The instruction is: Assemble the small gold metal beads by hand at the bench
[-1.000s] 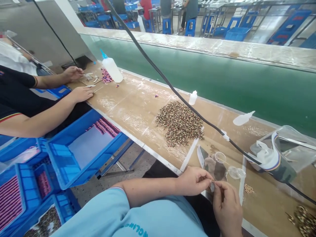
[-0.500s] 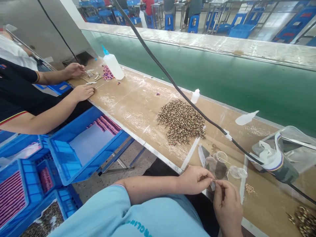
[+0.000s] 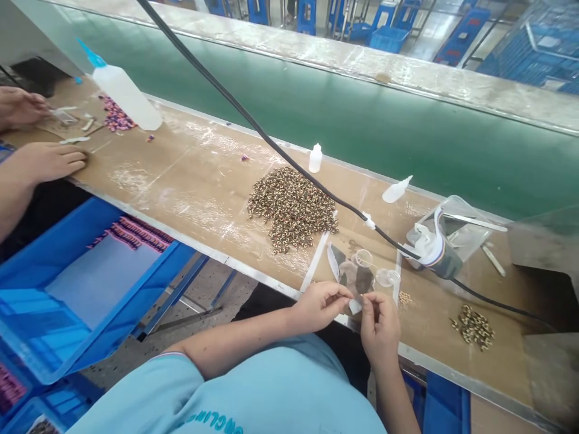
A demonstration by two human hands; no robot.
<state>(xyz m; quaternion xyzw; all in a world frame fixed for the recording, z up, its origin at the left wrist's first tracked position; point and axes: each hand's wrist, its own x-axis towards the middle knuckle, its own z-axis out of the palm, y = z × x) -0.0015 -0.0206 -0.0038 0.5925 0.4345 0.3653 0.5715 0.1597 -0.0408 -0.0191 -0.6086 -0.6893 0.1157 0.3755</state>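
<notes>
At the near edge of the desk [image 3: 217,181], the person's left hand [image 3: 319,304] and right hand [image 3: 380,325] met fingertip to fingertip, both forearms coming up from a light blue sleeve and bent inward so the hands faced each other. Each hand was closed to a narrow pinch, thumb against forefinger, and between the two pinches sat a tiny part [image 3: 358,296], too small to tell its shape; it seemed held from both sides. Just beyond the fingertips lay a clear plastic sheet [image 3: 348,271] with two small clear cups [image 3: 362,259] on it, and a few beads lay just to the right of those. Farther from the left hand, up and to its left, a broad heap of small brown-and-gold rings [image 3: 289,208] spread over the desk. Well off to the right of the right hand sat a smaller heap of the same rings [image 3: 473,325]. A black cable [image 3: 253,123] ran slantwise above the desk, past a small white dropper bottle [image 3: 315,158], to a taped bundle in a clear tray [image 3: 456,232]. Far to the left of both hands, a co-worker's hand [image 3: 47,161] rested flat on the desk near a large squeeze bottle [image 3: 124,90] with a blue tip.
</notes>
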